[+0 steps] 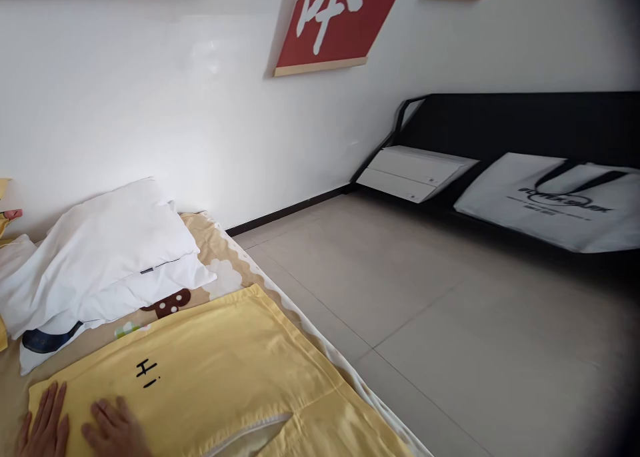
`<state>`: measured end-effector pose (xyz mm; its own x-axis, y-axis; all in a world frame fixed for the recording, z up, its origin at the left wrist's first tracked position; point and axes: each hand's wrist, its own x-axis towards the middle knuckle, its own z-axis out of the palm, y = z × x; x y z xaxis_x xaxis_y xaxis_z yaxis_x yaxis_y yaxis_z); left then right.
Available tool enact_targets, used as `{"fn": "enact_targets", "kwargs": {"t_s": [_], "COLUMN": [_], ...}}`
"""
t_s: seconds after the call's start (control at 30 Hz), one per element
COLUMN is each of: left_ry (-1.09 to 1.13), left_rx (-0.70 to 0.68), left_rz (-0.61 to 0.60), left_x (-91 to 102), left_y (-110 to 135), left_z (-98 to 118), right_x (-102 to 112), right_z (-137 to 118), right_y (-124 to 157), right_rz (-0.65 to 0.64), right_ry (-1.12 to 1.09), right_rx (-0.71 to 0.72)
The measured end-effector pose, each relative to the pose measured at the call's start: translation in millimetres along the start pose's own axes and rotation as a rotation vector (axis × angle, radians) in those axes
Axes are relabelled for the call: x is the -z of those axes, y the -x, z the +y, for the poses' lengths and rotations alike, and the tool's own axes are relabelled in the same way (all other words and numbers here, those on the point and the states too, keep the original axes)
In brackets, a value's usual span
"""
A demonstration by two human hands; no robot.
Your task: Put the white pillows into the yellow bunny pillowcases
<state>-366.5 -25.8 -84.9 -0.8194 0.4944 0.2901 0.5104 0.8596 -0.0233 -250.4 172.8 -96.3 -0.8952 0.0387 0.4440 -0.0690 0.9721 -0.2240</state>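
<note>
A yellow fabric cover (pixel 215 350) with small black lettering lies spread on the bed, and an opening with a pale edge shows near its lower side. On the cover's left end my left hand (pixel 46 425) rests flat, fingers stretched out. Just right of it, my right hand (pixel 114 429) also lies on the cloth with its fingers spread, slightly blurred. Neither hand grips anything. Both wrists fall outside the picture.
White pillows (pixel 120 250) are piled at the bed's head, beside a patterned tan sheet (pixel 227 277). Grey floor tiles (pixel 425 297) run to a black rack (pixel 520 124) bearing white boxes (pixel 415 170) and a white bag (pixel 555 207). A red banner (pixel 340 24) hangs on the wall.
</note>
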Motion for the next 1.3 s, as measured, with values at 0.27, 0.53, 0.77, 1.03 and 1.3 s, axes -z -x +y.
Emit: {"fn": "enact_targets", "kwargs": {"t_s": [0.27, 0.53, 0.77, 1.03, 1.3], "left_ry": [-0.002, 0.004, -0.009, -0.019, -0.066], "left_rx": [0.061, 0.055, 0.040, 0.040, 0.106], "left_rz": [-0.014, -0.022, -0.042, -0.034, -0.156], "left_x": [2.7, 5.8, 13.1, 23.3, 51.6], "left_y": [0.7, 3.0, 1.8, -0.5, -22.1], "left_z": [5.4, 7.0, 5.3, 9.4, 30.8], "right_x": [122.3, 191.2, 95.3, 180.2, 190.1], "right_z": [271.4, 347.0, 98.5, 258.4, 217.4], "right_y": [15.1, 73.8, 51.9, 131.8, 232.2], "right_rz": [-0.109, -0.013, -0.335, -0.391, -0.247], "right_ry": [0.220, 0.300, -0.104, 0.101, 0.121], "right_rx": [-0.242, -0.690, -0.068, -0.618, -0.347]}}
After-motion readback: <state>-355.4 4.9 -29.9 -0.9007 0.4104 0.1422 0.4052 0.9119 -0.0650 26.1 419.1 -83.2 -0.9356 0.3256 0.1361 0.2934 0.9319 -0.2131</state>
